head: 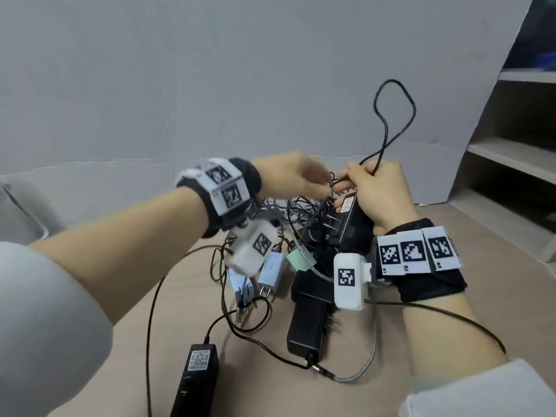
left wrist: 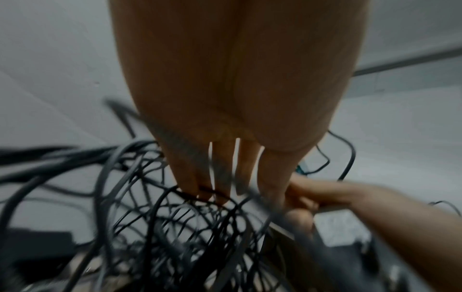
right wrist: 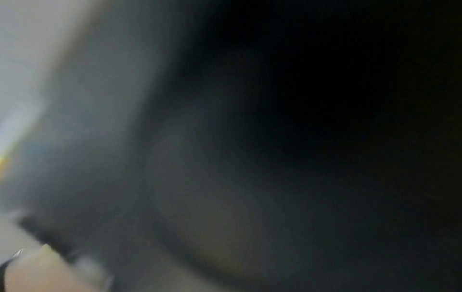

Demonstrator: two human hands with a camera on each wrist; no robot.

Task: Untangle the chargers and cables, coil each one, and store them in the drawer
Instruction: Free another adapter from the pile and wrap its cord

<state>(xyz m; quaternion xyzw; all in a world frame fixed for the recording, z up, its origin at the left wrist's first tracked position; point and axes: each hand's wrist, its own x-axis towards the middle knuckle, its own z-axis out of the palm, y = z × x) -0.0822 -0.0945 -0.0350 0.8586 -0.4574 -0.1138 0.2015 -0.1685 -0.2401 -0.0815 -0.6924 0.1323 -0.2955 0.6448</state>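
Note:
A tangle of thin black cables [head: 301, 212] lies heaped on the tan table [head: 391, 341]. My right hand [head: 355, 188] grips a black power adapter [head: 352, 227] lifted over the heap. It also holds a black cable loop [head: 394, 109] that stands up above the fist. My left hand [head: 322, 185] reaches in beside it, its straight fingers [left wrist: 222, 177] poking among the cable strands [left wrist: 175, 227]. The left wrist view shows the right hand [left wrist: 337, 195] next to those fingertips. The right wrist view is dark and blurred.
Two pale blue chargers [head: 272, 270], a green plug [head: 299, 258], a black adapter [head: 307, 323] with a braided cable [head: 367, 365], and another black adapter [head: 198, 377] lie near me. Shelves [head: 511, 158] stand at right, a grey wall behind.

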